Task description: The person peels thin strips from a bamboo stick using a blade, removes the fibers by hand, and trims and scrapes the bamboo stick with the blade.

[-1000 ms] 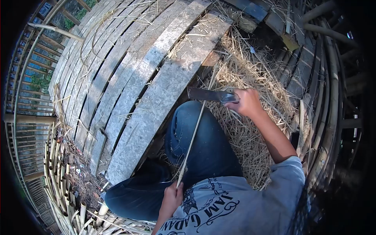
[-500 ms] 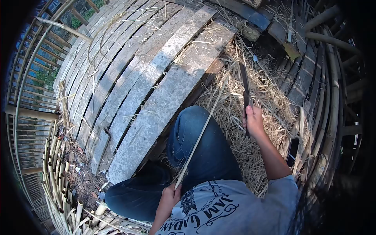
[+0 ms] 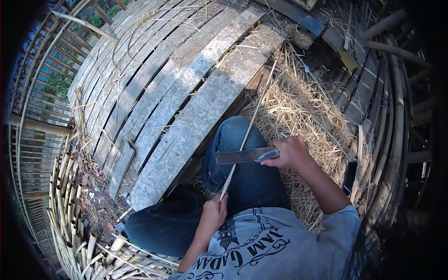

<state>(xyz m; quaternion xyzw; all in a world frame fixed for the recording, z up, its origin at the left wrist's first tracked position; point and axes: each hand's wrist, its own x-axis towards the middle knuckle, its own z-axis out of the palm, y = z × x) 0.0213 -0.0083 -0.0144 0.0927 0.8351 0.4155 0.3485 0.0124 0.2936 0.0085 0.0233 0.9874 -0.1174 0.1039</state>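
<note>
A thin bamboo strip [image 3: 254, 114] slants up across the bent knee, its lower end pinched in my left hand [image 3: 213, 213] near the lap. My right hand [image 3: 290, 153] is closed round the handle of a wide, flat-bladed knife [image 3: 238, 156]. The blade lies across the strip over the raised knee, its tip pointing left. Whether the edge bites into the strip cannot be made out. Pale shavings [image 3: 308, 109] are piled beyond the knee and to the right of it.
A slatted wooden platform [image 3: 186, 112] with scattered strips stands at the left and front. Cut bamboo poles [image 3: 67, 205] are bundled at lower left. A bamboo railing [image 3: 39, 123] runs along the far left. Long bamboo poles [image 3: 394, 135] lie at the right.
The knife has swung from pointing up over the shavings back to lying across the strip, nearer my body. My left hand has risen slightly with the strip.
</note>
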